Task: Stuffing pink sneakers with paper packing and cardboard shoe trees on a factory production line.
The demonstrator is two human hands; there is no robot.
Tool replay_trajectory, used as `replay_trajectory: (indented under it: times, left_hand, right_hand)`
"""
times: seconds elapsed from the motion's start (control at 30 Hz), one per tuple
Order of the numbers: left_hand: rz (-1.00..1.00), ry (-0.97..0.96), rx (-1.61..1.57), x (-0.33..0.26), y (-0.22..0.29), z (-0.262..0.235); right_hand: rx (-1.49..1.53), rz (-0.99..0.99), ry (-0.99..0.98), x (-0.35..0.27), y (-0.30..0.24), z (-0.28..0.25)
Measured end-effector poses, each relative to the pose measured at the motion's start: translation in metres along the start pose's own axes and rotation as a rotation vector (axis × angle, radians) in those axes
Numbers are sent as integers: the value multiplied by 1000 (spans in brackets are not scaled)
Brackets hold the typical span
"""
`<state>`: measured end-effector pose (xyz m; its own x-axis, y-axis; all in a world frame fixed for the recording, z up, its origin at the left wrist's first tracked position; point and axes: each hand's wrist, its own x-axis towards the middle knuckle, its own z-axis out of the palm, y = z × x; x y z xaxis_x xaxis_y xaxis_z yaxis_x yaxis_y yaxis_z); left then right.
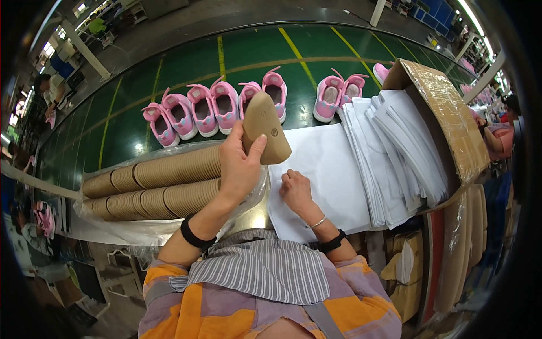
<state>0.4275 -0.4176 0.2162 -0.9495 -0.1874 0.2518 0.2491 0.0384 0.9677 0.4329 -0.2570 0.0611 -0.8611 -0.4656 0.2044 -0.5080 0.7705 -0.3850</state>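
Note:
My left hand (239,165) grips a brown moulded shoe insert (265,127), thumb on its near face, and holds it up above the table. My right hand (297,191) has its fingers curled together over a white paper sheet (333,158); whatever they pinch, if anything, is hidden. To the left, two long rows of nested brown shoe inserts (175,169) lie in a clear plastic bag (127,226). Beyond my hands stands a row of pink shoes (202,107); the raised insert partly covers some of them.
At the right, a thick fanned stack of white paper (401,152) spills from an open cardboard box (446,113) lying on its side. A green conveyor belt (248,59) with yellow lines runs across the far side, with another pair of pink shoes (329,99). Other people work at both sides.

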Motion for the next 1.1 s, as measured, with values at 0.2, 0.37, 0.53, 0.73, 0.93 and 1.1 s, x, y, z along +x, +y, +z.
replay_trajectory:
  times: [0.2, 0.37, 0.53, 0.73, 0.93, 1.1]
  left_hand:
    - [-89, -30, 112, -16, -18, 4]
    - [-113, 62, -21, -14, -19, -3]
    - [-120, 91, -102, -11, -10, -8]
    - [-111, 114, -108, -17, -13, -17]
    - [-129, 127, -162, -17, -10, -22]
    - [-107, 171, -219, -20, -3, -32]
  right_hand:
    - [64, 160, -2, 1, 5, -5]
    - [166, -68, 181, 8, -14, -27]
    - [67, -17, -39, 9, -9, 4]
    - [29, 124, -147, 11, -12, 1]
    - [191, -8, 85, 12, -30, -19]
    - [-24, -33, 23, 17, -29, 12]
